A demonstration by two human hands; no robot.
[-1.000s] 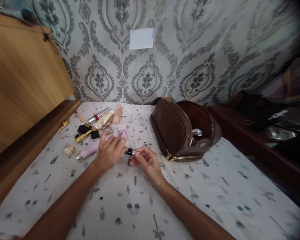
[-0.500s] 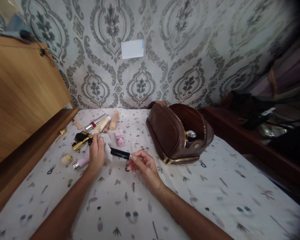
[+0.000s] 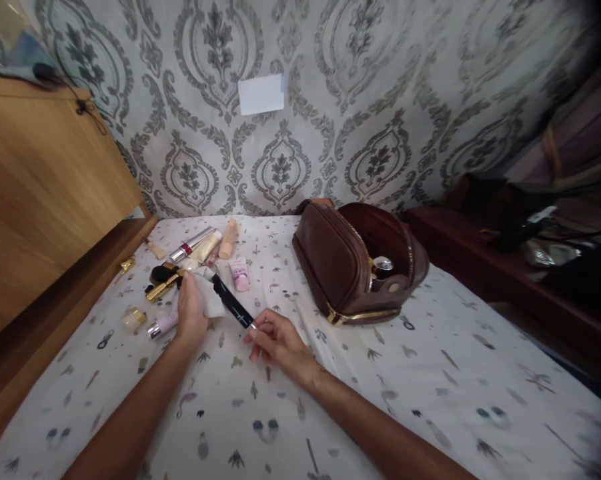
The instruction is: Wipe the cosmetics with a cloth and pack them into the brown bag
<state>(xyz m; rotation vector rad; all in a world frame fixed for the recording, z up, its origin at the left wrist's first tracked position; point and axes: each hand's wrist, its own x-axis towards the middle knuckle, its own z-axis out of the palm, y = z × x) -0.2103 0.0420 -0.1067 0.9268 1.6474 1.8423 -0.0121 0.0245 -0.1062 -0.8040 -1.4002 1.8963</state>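
Observation:
My left hand is closed on a white tissue, left of centre above the patterned cloth. From the tissue a slim black tube slants down to the right. The fingertips of my right hand pinch the tube's lower right end. Beside my left hand lie a lilac tube with a silver cap and a gold tube. A small pink tube lies just behind the black one. The tissue hides the black tube's far end.
An unzipped brown leather bag stands right of centre, with a silver-topped item inside. Several cosmetic tubes, among them a peach one, lie at the back left. A wooden cabinet borders the left side, a patterned wall the back.
The black tube has tilted more steeply, its right end now lower. My right hand has moved slightly left and down with it. The tissue has shifted in my left hand.

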